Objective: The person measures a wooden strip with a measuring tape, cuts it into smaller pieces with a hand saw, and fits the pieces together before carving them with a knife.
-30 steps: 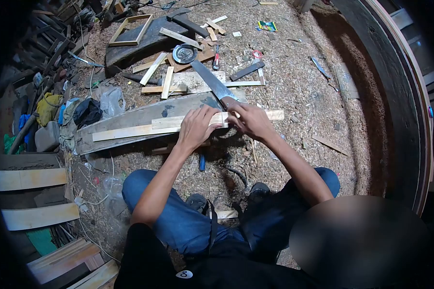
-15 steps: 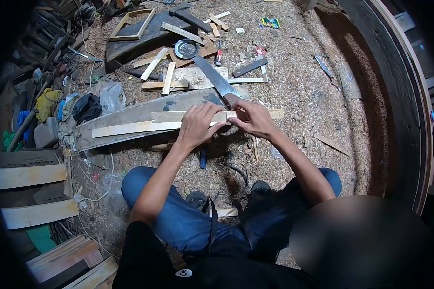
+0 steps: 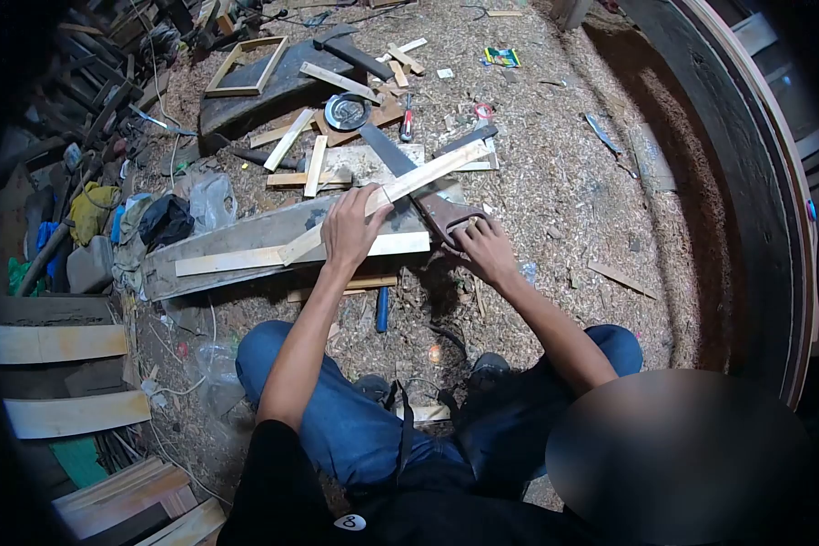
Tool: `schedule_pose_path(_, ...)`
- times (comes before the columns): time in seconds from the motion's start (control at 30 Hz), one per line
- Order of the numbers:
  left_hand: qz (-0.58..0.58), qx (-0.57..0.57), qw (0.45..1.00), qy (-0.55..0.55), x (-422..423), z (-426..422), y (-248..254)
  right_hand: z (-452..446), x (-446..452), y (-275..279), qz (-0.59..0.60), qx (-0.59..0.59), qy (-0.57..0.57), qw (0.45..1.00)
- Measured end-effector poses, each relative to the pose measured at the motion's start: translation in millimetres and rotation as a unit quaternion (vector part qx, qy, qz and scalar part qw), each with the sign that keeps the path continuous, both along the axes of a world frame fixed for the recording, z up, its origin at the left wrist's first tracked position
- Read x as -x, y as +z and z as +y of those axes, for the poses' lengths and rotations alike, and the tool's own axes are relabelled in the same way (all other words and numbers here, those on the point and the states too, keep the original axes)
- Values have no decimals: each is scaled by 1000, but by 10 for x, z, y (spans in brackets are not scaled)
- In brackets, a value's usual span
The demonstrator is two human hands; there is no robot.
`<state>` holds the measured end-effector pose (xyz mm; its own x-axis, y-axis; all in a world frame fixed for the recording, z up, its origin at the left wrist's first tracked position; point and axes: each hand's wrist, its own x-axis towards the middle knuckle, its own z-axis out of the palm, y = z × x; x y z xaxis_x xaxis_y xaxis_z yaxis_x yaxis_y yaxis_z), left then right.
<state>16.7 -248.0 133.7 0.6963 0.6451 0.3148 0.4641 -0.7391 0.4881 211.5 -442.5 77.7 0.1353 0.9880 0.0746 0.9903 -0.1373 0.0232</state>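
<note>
Over a gray board (image 3: 232, 232), left hand (image 3: 348, 227) fingers clasp a marked, seemingly uncut strip (image 3: 437, 168); right hand (image 3: 488, 250) fingers curl around the saw handle (image 3: 442, 215).

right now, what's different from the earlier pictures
The upper strip has swung round, its right end now away from the person and across the saw. The right hand has let go of the strips and taken the saw's handle; the left hand keeps its grip on the upper strip. The lower strip, screwdriver and wooden frame look unmoved.
</note>
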Motion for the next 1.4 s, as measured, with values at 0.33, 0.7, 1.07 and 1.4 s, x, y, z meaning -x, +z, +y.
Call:
schedule_pose_path(0.33,-62,49,994,76,-240,86,-298,-44,21,-43,318,-134,-111,932)
schedule_pose_path(0.7,-11,10,1000,19,-691,-94,-637,-227,-154,448,525,-281,-332,732)
schedule_pose_path(1.07,-29,-3,998,-56,-964,-29,-780,-83,572,134,609,-269,-301,683)
schedule_pose_path(1.4,-1,27,995,-92,-923,80,-733,-46,546,30,619,-290,-283,673)
